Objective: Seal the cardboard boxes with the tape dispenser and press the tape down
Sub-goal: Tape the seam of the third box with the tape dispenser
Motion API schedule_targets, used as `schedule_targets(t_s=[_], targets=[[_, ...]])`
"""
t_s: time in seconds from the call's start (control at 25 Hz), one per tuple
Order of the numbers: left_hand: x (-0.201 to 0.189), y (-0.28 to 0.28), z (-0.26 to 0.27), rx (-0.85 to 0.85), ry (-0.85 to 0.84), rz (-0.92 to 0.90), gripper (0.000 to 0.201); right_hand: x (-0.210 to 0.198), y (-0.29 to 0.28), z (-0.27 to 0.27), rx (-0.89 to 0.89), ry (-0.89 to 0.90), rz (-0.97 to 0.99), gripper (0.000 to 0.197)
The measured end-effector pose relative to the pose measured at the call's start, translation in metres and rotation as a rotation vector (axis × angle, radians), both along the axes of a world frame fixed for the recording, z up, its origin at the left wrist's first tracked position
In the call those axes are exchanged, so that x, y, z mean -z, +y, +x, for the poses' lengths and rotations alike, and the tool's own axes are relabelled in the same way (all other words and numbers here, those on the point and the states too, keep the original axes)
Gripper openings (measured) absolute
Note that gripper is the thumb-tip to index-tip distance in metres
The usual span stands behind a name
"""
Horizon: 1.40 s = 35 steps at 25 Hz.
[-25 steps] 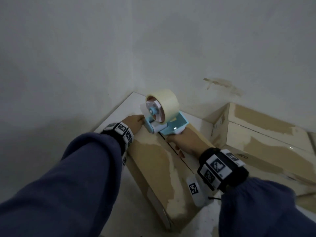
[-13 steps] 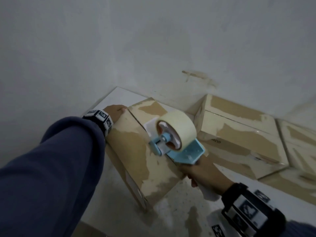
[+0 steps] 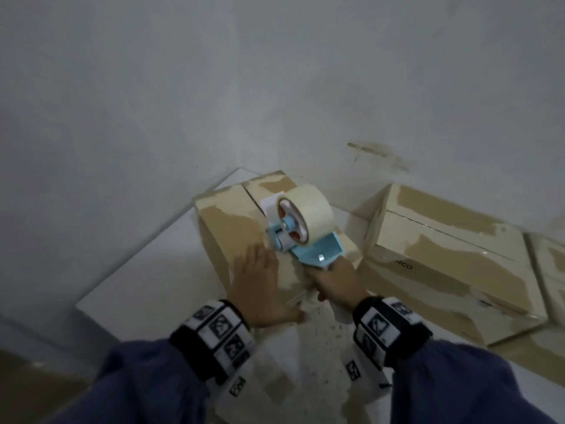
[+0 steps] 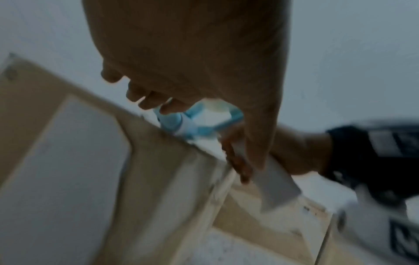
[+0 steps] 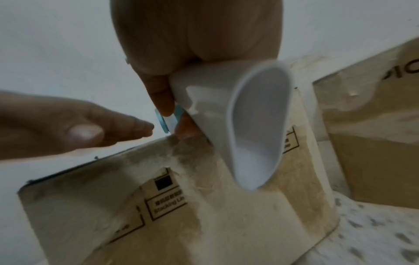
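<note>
Now, seam line: the near cardboard box (image 3: 241, 228) lies with its long axis running away from the person toward the wall corner, its centre flap seam along that axis.
Tape dispenser: the tape dispenser (image 3: 305, 237) sits on top of that box, over the seam, near the end closest to the person, roll of tape (image 3: 308, 209) upright, handle pointing back at the right wrist.
Right hand: the right hand (image 3: 337, 283) is wrapped round the white handle, fingers curled tight on it in the right wrist view.
Left hand: the left hand (image 3: 260, 286) is flat, fingers straight, palm on the box top just left of the dispenser, gripping nothing; it is the nearer hand to any tape laid on the seam.
Next move, a judgement: pressing would run along the seam, so the left palm needs to shift right onto it.
Box contents: flaps closed, inside hidden.
Neighbours: a second cardboard box (image 3: 452, 261) lies to the right, on the white worktop (image 3: 159, 270), also closed.
</note>
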State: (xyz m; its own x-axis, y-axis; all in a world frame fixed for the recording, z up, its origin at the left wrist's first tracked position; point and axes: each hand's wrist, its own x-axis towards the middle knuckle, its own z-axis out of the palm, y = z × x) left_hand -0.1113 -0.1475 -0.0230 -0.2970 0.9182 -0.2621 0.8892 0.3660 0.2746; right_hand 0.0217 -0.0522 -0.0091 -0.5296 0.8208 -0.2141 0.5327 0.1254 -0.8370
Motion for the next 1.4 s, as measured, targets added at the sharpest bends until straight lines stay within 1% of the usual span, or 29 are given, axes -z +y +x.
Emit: schedule_targets(t_s=[0.04,0.12,0.16,0.24,0.4,0.56,0.64,0.72,0.76,0.8,0.88,0.92,0.96,1.0,1.08,1.16,1.24,1.32,1.4], targets=[[0.008,0.005,0.006,-0.025,0.024,-0.035,0.132,-0.005,0.005,-0.011,-0.027,-0.022,0.004,0.009],[0.016,0.017,0.006,-0.095,0.121,-0.015,0.119,-0.012,0.012,-0.026,-0.054,-0.05,-0.003,0.011],[0.019,0.022,0.004,-0.12,0.149,-0.004,0.112,-0.013,0.015,-0.028,-0.05,-0.058,-0.001,0.014],[0.022,0.024,0.004,-0.139,0.168,0.002,0.107,-0.014,0.018,-0.022,-0.037,-0.084,-0.001,0.016],[0.025,0.022,0.008,-0.142,0.196,0.035,0.104,-0.02,-0.001,0.018,0.001,-0.107,-0.049,0.009],[0.025,0.02,0.01,-0.15,0.204,0.066,0.102,-0.01,-0.029,0.074,0.099,0.013,-0.178,0.016],[0.023,0.022,0.012,-0.139,0.191,0.069,0.103,-0.003,-0.035,0.086,0.099,0.058,-0.204,0.019],[0.015,0.031,0.008,-0.083,0.2,0.076,0.109,-0.001,-0.036,0.088,0.07,0.045,-0.166,0.017],[0.011,0.036,0.003,-0.005,0.242,0.08,0.11,-0.001,-0.035,0.087,0.058,0.039,-0.156,0.017],[0.008,0.04,-0.001,0.101,0.295,0.082,0.106,-0.001,-0.034,0.087,0.038,0.031,-0.154,0.016],[0.005,0.047,-0.004,0.332,0.394,0.051,0.092,-0.004,-0.031,0.087,-0.015,-0.037,-0.147,0.014],[0.005,0.049,-0.005,0.412,0.423,0.026,0.084,-0.005,-0.029,0.086,-0.021,-0.063,-0.15,0.012],[0.006,0.052,-0.005,0.452,0.43,0.002,0.078,-0.007,-0.026,0.085,0.002,-0.042,-0.184,0.011],[0.006,0.055,-0.003,0.457,0.412,-0.016,0.075,-0.008,-0.024,0.082,0.038,0.026,-0.244,0.012],[0.004,0.062,-0.002,0.428,0.35,-0.038,0.074,-0.01,-0.02,0.075,0.092,0.192,-0.323,0.015],[0.003,0.068,-0.005,0.405,0.305,-0.042,0.076,-0.009,-0.017,0.071,0.125,0.255,-0.308,0.019],[0.004,0.07,-0.005,0.412,0.315,-0.058,0.074,-0.008,-0.019,0.078,0.139,0.24,-0.299,0.022],[0.005,0.07,-0.003,0.417,0.305,-0.059,0.073,-0.003,-0.025,0.096,0.169,0.199,-0.32,0.026],[0.006,0.069,-0.005,0.414,0.284,-0.062,0.076,0.003,-0.032,0.116,0.194,0.16,-0.358,0.028]])
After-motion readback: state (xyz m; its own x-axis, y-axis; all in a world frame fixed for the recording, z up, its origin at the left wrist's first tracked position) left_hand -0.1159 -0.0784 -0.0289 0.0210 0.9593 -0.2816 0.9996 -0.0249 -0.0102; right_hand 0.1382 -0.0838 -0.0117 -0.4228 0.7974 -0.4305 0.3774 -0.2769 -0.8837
